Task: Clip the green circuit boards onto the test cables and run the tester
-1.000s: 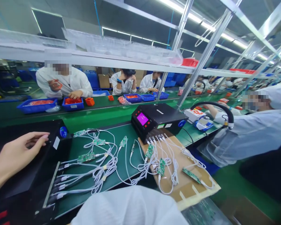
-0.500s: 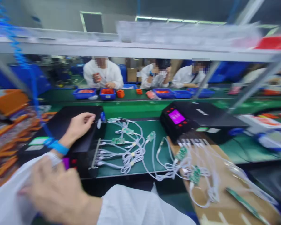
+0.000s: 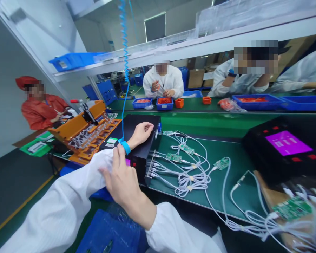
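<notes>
My left hand (image 3: 142, 133) is over the top of a black test box (image 3: 133, 121), its fingers curled in and no object visible in them. Around that wrist goes a blue wrist strap (image 3: 125, 147), joined to a coiled blue cord (image 3: 124, 38). My right hand (image 3: 122, 177) lies across the left forearm, thumb and fingers on the white left sleeve (image 3: 94, 172) near its cuff, fingertips close to the strap. White cables (image 3: 192, 179) run from the box's side to small green circuit boards (image 3: 186, 149) on the green bench (image 3: 165, 184).
A second black box with a purple screen (image 3: 289, 142) stands right, beside another circuit board (image 3: 292, 207). An orange fixture (image 3: 94, 140) is at left. Below sits a blue bin (image 3: 107, 228). Co-workers in white (image 3: 163, 82) sit opposite behind blue trays (image 3: 164, 105); a person in red (image 3: 39, 105) is at left.
The view has swung left, bringing the orange fixture and the person in red into sight. My right hand stays at the left sleeve, now nearer the wrist strap; my left hand stays curled over the box.
</notes>
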A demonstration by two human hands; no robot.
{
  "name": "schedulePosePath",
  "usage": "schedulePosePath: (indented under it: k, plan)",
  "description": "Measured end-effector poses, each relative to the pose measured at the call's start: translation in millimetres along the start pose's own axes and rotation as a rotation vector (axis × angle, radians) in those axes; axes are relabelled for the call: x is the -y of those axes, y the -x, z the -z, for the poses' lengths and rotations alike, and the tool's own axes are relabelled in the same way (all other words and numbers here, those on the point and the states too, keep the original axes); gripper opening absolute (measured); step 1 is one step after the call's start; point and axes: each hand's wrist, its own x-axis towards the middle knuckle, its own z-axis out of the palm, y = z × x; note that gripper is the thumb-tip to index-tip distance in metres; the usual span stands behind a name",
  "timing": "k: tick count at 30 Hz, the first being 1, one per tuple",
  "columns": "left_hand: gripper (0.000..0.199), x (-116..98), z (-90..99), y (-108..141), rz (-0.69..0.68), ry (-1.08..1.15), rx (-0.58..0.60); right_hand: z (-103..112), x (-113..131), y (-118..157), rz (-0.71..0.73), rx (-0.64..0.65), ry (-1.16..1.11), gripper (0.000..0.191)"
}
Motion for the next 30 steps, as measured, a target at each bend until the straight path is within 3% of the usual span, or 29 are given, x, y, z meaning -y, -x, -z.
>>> schedulePosePath:
  k: [4,8,11,15,18,23,30]
  plan:
    - [0.015,-1.6,0.1,0.3,0.006,-0.01,0.025,-1.4,26.3,35.3,0.207,0.069,-0.204,0.09]
    - [0.014,-1.3,-2.6,-2.6,0.019,-0.075,0.019,1.5,32.6,56.6,0.304,0.064,-0.312,0.079]
    - [0.015,-0.4,-4.4,-3.8,-0.006,-0.121,0.017,6.4,13.4,33.1,0.193,-0.038,-0.359,0.063]
    - [0.014,-1.6,-6.1,-2.2,-0.054,-0.189,0.026,11.8,-29.6,-9.6,0.008,-0.202,-0.456,0.047]
    - [0.015,-4.0,-6.7,-0.8,-0.089,-0.22,0.047,15.2,-52.4,-20.9,0.045,-0.185,-0.578,0.04]
    - [0.014,-6.6,-7.3,-0.3,-0.123,-0.264,0.078,23.7,-56.0,-17.1,0.123,-0.075,-0.778,0.036]
    - [0.012,-7.7,-8.6,0.1,-0.107,-0.277,0.075,32.5,-54.6,-26.1,-0.006,-0.144,-0.421,0.03]
